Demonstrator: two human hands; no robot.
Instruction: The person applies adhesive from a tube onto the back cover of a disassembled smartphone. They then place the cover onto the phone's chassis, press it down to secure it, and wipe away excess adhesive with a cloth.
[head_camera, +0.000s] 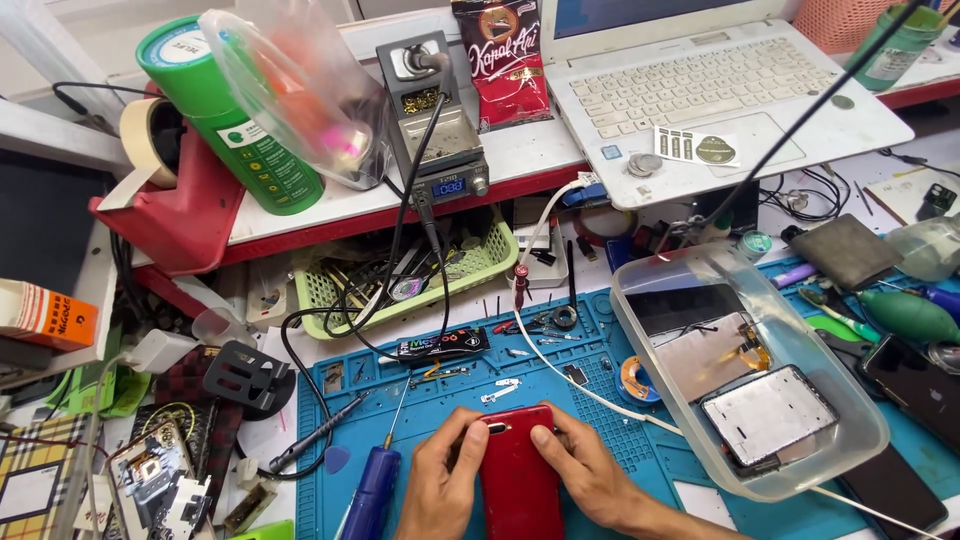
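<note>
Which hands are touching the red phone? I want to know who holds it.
Touching, both. The head view shows the left hand and right hand gripping the red phone from either side, thumbs on its upper end.

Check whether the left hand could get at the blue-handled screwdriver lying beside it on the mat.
Probably yes. The blue-handled screwdriver lies right beside the left hand with nothing between them, though that hand is now gripping the red phone.
</note>
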